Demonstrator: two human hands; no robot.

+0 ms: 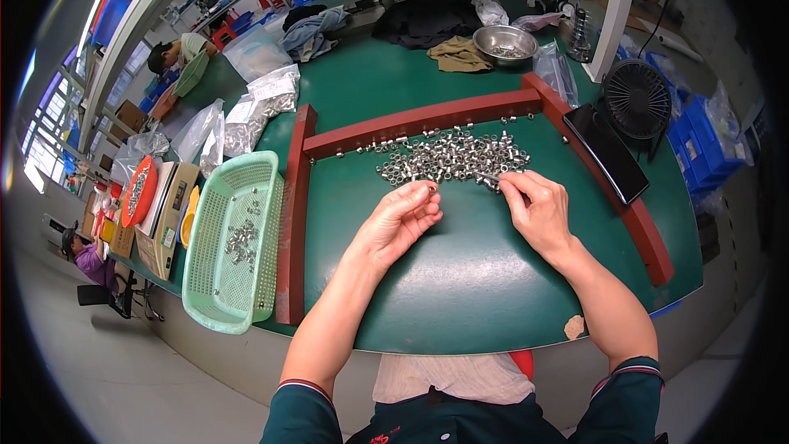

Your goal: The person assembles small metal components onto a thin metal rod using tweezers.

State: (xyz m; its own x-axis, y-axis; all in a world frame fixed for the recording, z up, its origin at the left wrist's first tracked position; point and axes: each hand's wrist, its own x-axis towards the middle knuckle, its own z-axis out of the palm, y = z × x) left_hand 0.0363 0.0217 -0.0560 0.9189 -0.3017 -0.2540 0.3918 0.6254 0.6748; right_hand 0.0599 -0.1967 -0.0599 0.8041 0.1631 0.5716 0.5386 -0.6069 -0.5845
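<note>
a heap of small metal rings (454, 156) is seen on the green table (460, 279), spread just inside the long red wooden rail (419, 123) that runs along the far side of the work area. the pieces are judged to be short, stiff, shiny sleeves, light one by one, hard and smooth enough to slip or roll when nudged; nothing fragile is suggested. a pinch across the outer wall, thumb against forefinger, is judged the surest hold, one piece at a time. the left hand (403, 222) is held nearer the body than the rail, just short of the heap's near edge, palm partly turned up, fingers curled loosely; one small ring (431, 187) appears to be pinched at the tips of thumb and forefinger, though the piece is tiny and the grip is not fully made out. the right hand (538, 210) is laid at the heap's near right edge, fingers (514, 183) bent down and drawn close together, tips touching the outermost rings; a thin metal piece seems to be caught under them, but whether it is truly gripped cannot be told. a few stray rings are scattered closer to the rail and toward its right end. beyond the rail's left end, outside the short red side rail, a pale green plastic basket (215, 279) is set, with a small cluster of like rings in it. far past the rail a steel bowl (505, 41) is seen, and a small black fan (638, 99) stands off the rail's right end.
</note>
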